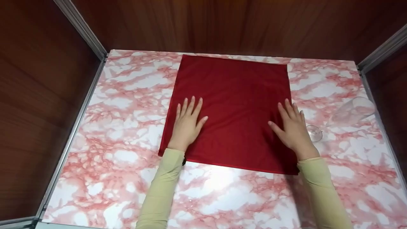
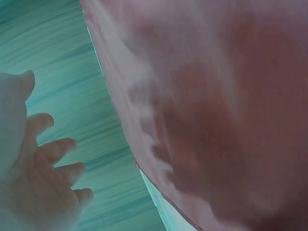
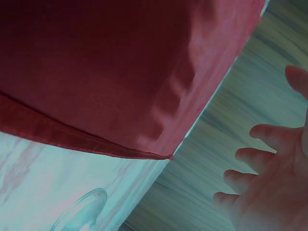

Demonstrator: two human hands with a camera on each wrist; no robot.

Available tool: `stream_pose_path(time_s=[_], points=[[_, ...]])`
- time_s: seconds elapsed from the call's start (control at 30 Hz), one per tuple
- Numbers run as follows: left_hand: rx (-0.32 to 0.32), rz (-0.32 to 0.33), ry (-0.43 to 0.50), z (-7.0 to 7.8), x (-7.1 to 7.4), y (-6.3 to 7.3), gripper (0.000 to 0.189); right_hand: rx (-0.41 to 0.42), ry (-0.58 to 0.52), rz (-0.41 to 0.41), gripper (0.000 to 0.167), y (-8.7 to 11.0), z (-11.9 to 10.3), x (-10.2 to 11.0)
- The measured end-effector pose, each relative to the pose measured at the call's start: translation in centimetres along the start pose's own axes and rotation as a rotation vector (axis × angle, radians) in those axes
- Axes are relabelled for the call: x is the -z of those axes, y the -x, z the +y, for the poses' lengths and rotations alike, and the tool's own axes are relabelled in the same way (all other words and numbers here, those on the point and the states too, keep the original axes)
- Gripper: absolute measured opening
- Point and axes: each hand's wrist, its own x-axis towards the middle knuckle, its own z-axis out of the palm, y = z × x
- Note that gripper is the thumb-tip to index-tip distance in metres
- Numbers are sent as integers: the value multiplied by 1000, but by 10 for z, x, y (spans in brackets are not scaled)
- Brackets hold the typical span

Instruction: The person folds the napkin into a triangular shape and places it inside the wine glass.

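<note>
A red cloth [image 1: 235,92] lies spread out on the table, with faint wrinkles across it. Over its left part, my left hand [image 1: 187,124] is held palm down with the fingers extended and spread. My right hand [image 1: 292,130] is in a similar pose over the right edge. In the left wrist view, the left hand [image 2: 43,178] appears above the cloth [image 2: 269,96], which bears a finger shadow. The right wrist view also shows the right hand [image 3: 274,178] apart from the cloth [image 3: 96,72]. Neither hand holds anything.
A clear stemmed glass [image 1: 349,113] stands on the table just right of my right hand; its round foot [image 1: 314,133] is close to that wrist. Dark wood panels [image 1: 222,25] wall the pink-and-white marbled table [image 1: 120,127] at the back and both sides.
</note>
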Motion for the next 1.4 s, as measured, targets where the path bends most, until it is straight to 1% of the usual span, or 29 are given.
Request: stream_pose_path(time_s=[0.17, 0.3, 0.4, 0.5, 0.7, 0.87, 1.03, 1.13, 1.4], points=[[-13, -12, -3, 8, -3, 0, 63, 8, -3, 3, 74, 7, 1, 1], [-54, -27, 2, 19, -7, -1, 64, 9, 11, 14, 74, 14, 4, 4], [-93, -38, -18, 28, -9, -2, 65, 8, 22, 10, 74, 19, 6, 6], [-119, -49, -42, 36, -10, -2, 64, 9, 28, -2, 74, 25, 8, 6], [-157, -103, -67, 51, -12, -1, 65, 23, 31, 4, 73, 35, 9, 8], [-201, -115, -97, 63, -16, 0, 66, 36, 32, 18, 73, 44, 10, 11], [-247, -137, -107, 74, -22, 3, 66, 30, 34, 6, 74, 55, 12, 14], [-277, -151, -123, 80, -26, 5, 66, 29, 37, 12, 74, 62, 14, 14], [-343, -164, -111, 96, -34, 11, 65, 67, 58, 27, 74, 84, 22, 14]])
